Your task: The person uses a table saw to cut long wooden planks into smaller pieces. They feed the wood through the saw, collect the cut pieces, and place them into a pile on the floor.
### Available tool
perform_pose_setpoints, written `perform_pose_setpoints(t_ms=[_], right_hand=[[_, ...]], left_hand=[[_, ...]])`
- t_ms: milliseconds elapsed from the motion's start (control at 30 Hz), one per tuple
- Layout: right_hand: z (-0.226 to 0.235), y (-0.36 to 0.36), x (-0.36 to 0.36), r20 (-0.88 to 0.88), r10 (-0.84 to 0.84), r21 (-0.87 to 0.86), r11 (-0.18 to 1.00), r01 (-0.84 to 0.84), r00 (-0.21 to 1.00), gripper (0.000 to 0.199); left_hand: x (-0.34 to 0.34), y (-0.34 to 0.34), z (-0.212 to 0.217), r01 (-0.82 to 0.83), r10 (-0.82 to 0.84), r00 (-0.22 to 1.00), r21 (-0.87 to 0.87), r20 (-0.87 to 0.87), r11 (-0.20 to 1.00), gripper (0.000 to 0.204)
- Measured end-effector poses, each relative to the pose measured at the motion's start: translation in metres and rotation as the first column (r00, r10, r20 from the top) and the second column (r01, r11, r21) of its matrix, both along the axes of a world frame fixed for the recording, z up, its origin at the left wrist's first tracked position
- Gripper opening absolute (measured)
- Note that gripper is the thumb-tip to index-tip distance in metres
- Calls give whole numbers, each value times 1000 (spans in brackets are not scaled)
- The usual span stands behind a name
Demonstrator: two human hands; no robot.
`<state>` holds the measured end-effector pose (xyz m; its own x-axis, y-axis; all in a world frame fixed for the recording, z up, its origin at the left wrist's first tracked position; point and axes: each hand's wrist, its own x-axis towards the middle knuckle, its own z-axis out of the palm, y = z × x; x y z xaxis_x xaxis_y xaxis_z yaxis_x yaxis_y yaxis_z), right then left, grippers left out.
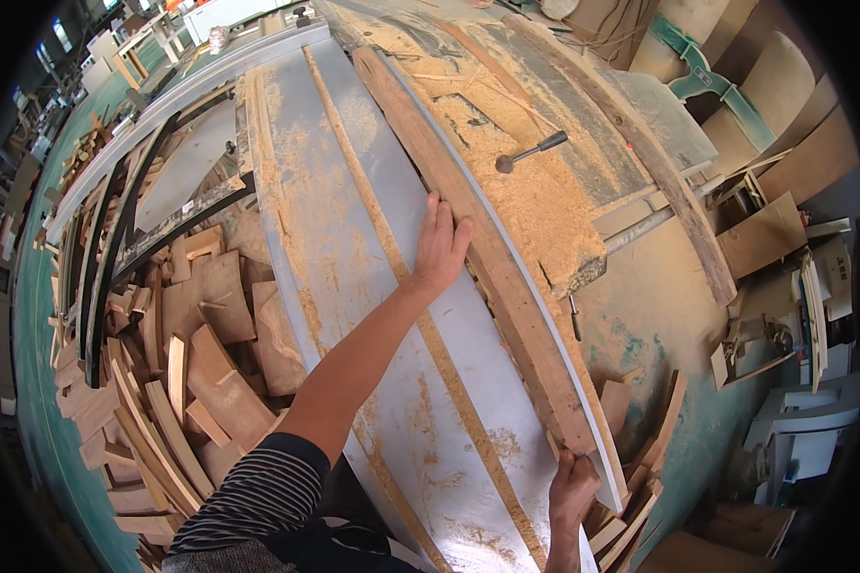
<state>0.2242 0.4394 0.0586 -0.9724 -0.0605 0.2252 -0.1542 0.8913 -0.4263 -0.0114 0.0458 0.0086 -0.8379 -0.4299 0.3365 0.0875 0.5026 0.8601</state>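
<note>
at the far left, curved wooden offcuts (215, 372) lie heaped beneath and beside a black metal outrigger frame (110, 229). next comes the long grey sliding table (492, 401), dusted with sawdust and cut by a groove that runs nearly parallel to the work.

the left forearm, in a striped sleeve, crosses this table on a slant. the left hand (440, 250) lies palm down at the left long edge of the brown wooden plank (513, 306), fingers straight and close together, pointing toward the far end, the thumb set apart from them on the wood.

the plank rests along the right side of the table, its long axis running from upper left, away from the person, to lower right, close to the body. the right hand (573, 485) is at that near end, roughly in line with the axis, its fingers curled against the end; how far they wrap underneath is hidden. so both hands touch the plank: the right at its near tip, the left farther up its side.

right of the plank are a sawdust heap (521, 215), a black-handled lever (537, 150) and a rough-edged long board (655, 162).
</note>
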Motion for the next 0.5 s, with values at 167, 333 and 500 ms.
perform_pose_setpoints(t_ms=[167,333,500], right_hand=[[-3,-5,-1,7,-24,-7,1000,24,1000,35],[-11,-6,-3,-38,-5,0,1000,5,999,36],[-13,-12,-5,-58,-7,-19,1000,6,998,34]], left_hand=[[-1,-4,3,1,-1,1000,-3,19,1000,56],[-2,-7,5,-26,27,1000,-41,9,999,55],[-6,-13,-5,-43,40,998,-63,-43,997,53]])
